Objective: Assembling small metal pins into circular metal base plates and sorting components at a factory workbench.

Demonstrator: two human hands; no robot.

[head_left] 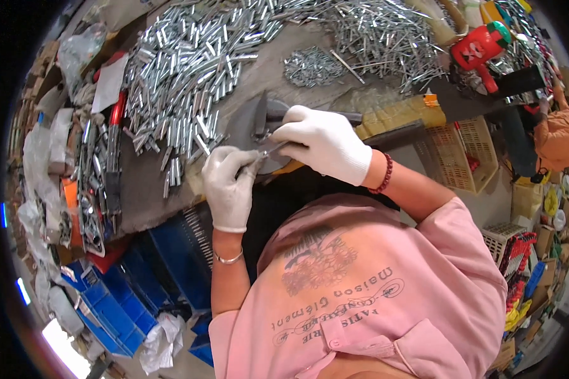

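Note:
Both my hands wear white gloves. My left hand (229,182) pinches one end of a thin metal rod (265,153) at the near edge of the workbench. My right hand (325,142) grips the other end of the same rod, just beside a grey metal fixture (254,120) standing on the bench. A large heap of short silver metal tubes (183,69) lies behind and to the left of my hands. My pink shirt fills the lower middle of the view.
A pile of thin silver pins (379,35) and a small heap of metal rings (310,66) lie at the back. A red round-faced toy (477,50) stands back right. Beige baskets (464,151) sit right, blue crates (123,297) below left.

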